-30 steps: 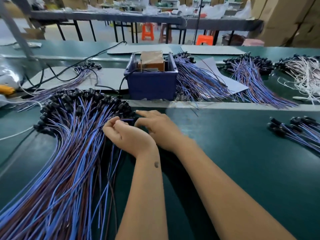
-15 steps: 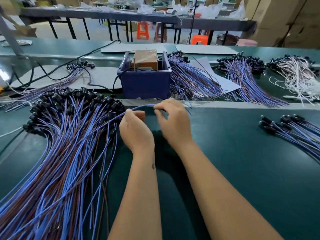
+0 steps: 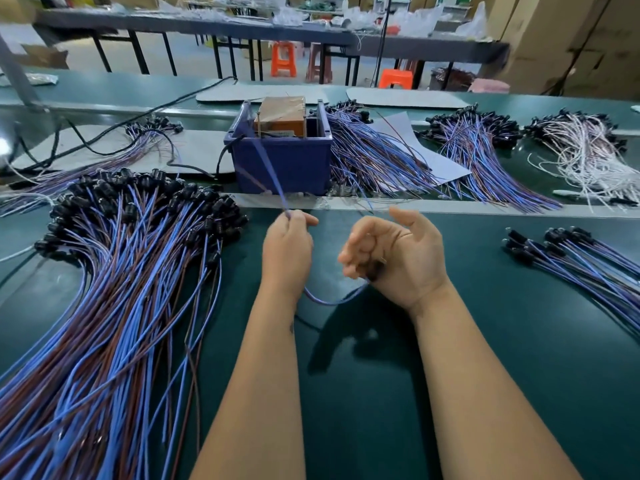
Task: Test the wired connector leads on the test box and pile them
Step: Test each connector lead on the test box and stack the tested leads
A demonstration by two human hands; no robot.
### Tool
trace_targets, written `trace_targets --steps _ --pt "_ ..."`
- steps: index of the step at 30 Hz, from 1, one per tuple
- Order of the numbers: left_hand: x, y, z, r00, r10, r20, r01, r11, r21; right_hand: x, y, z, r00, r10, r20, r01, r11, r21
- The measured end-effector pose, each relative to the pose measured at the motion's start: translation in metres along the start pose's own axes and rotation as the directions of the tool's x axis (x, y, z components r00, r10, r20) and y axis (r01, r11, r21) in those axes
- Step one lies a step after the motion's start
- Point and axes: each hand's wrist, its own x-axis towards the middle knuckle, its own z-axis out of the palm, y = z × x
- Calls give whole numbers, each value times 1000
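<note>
1. A worker's left hand (image 3: 287, 252) pinches a single blue lead (image 3: 268, 168) between thumb and fingertips over the green bench (image 3: 519, 341); the free end rises, motion-blurred, toward the blue test box (image 3: 282, 161).
2. The right hand (image 3: 398, 258), palm turned up and fingers curled, grips the lead's black connector end; the wire sags in a loop between the two hands, just above the bench.
3. To the left, touching nothing in the hands, fans the big pile of blue and brown leads (image 3: 114, 289), black connectors bunched at its far edge.
4. A small pile of leads (image 3: 571, 258) lies well apart on the right.
5. Behind the hands, the test box holds a brown block, a black cable (image 3: 104, 133) trailing off to its left; more lead bundles (image 3: 374, 157) lie against its right side, and a white-wire bundle (image 3: 585, 154) sits farther right.
6. Nothing stands between the hands and the box.
7. Half a second ago both hands were close together, knuckles up, at the pile's edge; now they have parted, the right has rolled palm-up, and the lead is clear of the pile.
</note>
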Motion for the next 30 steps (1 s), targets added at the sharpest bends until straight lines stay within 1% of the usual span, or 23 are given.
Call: trace_targets --steps 1,2,3,4,5,6,7,8,9,11,12,13,15,16,18,21,24,26,28,30 --pt "-2 -2 2 999 23 35 -26 997 68 -1 -1 -2 1000 -11 4 11 998 54" --pt "-3 -3 3 998 24 51 -29 994 106 0 -2 -3 1000 -22 -21 23 997 71" --pt "-5 -5 3 999 9 53 -15 994 112 2 0 -4 996 -30 -86 32 999 18" --pt "-7 -5 4 999 -13 51 8 996 89 5 3 -3 981 -41 -188 22 994 -105" --pt "-8 -5 5 998 -21 51 18 998 53 9 7 -1 951 -69 -301 -14 965 -263" --pt "-9 -3 6 998 -17 54 16 999 30 14 12 2 912 -115 -394 -60 912 -406" --pt "-10 -2 7 999 1 48 -1 1000 19 18 18 7 881 -169 -442 -96 850 -518" --pt "-11 -1 7 999 24 33 -24 1000 8 22 23 13 867 -224 -446 -115 780 -615" --pt "-10 0 8 999 48 -1 -48 999 -17 25 28 18 868 -265 -419 -126 700 -703" --pt "-7 0 7 996 48 -79 -56 993 -100 28 37 26 892 -284 -352 -149 552 -821" --pt "-6 0 6 995 25 -100 -39 989 -144 28 41 31 900 -279 -335 -157 508 -847" --pt "-5 0 5 994 -8 -111 -14 981 -194 29 43 34 902 -283 -326 -155 492 -857" --pt "-3 -1 3 992 -71 -104 36 951 -306 31 46 41 883 -331 -332 -129 509 -851" --pt "-3 -2 3 992 -84 -99 48 944 -328 32 47 43 862 -366 -351 -122 522 -844" --pt "-2 -2 3 992 -86 -95 52 948 -315 34 48 48 812 -426 -398 -132 531 -837" --pt "-2 -3 4 991 -78 -109 40 950 -311 38 50 53 769 -433 -470 -166 575 -801" --pt "-3 -3 4 987 -83 -134 39 951 -307 40 51 54 763 -419 -492 -144 632 -761" --pt "-3 -3 3 987 -91 -130 49 953 -299 38 51 51 769 -401 -497 -95 697 -710" --pt "-2 -3 1 991 -105 -87 75 954 -291 36 49 48 782 -382 -493 -42 756 -653" --pt "-2 -3 -1 994 -109 -31 97 957 -274 34 48 46 781 -376 -499 -23 780 -625"
